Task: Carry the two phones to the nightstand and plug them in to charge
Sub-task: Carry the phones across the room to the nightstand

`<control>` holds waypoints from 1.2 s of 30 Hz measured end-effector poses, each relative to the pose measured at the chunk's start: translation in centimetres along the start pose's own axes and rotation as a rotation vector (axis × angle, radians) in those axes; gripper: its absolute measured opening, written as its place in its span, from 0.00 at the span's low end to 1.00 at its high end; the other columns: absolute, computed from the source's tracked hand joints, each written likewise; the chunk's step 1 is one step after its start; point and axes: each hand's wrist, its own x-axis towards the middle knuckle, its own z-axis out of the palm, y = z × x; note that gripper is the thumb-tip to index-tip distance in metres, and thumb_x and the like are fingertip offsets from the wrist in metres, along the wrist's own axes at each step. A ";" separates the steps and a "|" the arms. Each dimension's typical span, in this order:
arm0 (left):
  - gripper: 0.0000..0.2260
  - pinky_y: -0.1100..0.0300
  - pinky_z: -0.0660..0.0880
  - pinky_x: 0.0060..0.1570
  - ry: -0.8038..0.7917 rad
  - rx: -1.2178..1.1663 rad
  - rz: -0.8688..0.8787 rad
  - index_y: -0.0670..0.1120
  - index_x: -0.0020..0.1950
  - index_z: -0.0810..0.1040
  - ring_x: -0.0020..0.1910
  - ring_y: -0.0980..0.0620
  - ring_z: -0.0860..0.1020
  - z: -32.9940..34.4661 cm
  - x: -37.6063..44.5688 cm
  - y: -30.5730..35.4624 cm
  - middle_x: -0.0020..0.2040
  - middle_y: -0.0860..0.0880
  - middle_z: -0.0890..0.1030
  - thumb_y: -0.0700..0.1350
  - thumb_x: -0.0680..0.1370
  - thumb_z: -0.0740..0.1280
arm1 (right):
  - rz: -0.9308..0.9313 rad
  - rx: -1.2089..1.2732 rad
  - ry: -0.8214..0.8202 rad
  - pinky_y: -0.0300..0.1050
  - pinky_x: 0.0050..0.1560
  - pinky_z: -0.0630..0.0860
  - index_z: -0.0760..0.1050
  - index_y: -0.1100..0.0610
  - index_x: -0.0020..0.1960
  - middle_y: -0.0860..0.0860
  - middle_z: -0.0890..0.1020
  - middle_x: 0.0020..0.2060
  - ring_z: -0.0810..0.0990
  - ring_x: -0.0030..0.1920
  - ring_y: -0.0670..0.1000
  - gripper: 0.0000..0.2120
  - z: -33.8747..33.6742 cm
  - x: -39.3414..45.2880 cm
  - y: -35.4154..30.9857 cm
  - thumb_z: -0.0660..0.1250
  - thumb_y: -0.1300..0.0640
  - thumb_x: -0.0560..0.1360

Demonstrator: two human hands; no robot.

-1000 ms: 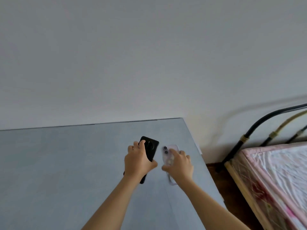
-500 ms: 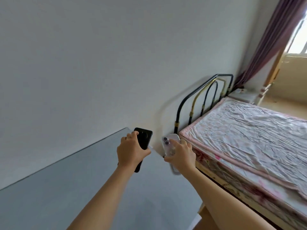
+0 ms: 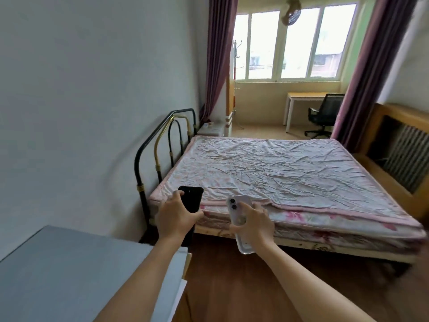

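- A drop is the main risk: each phone is carried one-handed while walking, and the pale phone [image 3: 239, 219] sticks out both ends of the right hand [image 3: 254, 225].
- The black phone [image 3: 190, 201] sits clasped in the left hand [image 3: 175, 217], past the counter [image 3: 69, 270] corner.
- The nightstand [image 3: 212, 129], probably the small stand beyond the bed [image 3: 278, 177], is well apart.

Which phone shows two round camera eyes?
The white phone in a clear case, held by the right hand. The black phone in the left hand shows none.

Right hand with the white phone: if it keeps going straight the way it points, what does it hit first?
Probably the bed: the right hand and white phone point at its near mattress edge. Depth is unclear.
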 end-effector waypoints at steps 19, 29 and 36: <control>0.34 0.54 0.75 0.44 -0.371 -0.287 0.395 0.47 0.63 0.73 0.53 0.42 0.78 19.5 -20.1 41.2 0.52 0.45 0.82 0.59 0.61 0.75 | 0.525 -0.160 0.279 0.51 0.55 0.74 0.66 0.43 0.69 0.52 0.71 0.65 0.67 0.65 0.57 0.35 -26.4 -14.1 39.5 0.70 0.41 0.63; 0.33 0.53 0.74 0.45 -0.497 -0.349 0.652 0.48 0.62 0.73 0.54 0.43 0.77 24.9 -29.5 56.0 0.54 0.46 0.81 0.61 0.61 0.74 | 0.754 -0.147 0.419 0.46 0.57 0.73 0.65 0.47 0.72 0.52 0.72 0.63 0.70 0.61 0.54 0.38 -33.7 -22.1 51.2 0.72 0.42 0.65; 0.34 0.55 0.75 0.43 -0.519 -0.368 0.694 0.50 0.60 0.72 0.51 0.45 0.77 29.9 -32.9 64.3 0.51 0.48 0.81 0.67 0.61 0.71 | 0.811 -0.171 0.459 0.45 0.53 0.76 0.65 0.47 0.73 0.51 0.72 0.64 0.70 0.61 0.53 0.38 -37.5 -22.9 58.7 0.72 0.41 0.66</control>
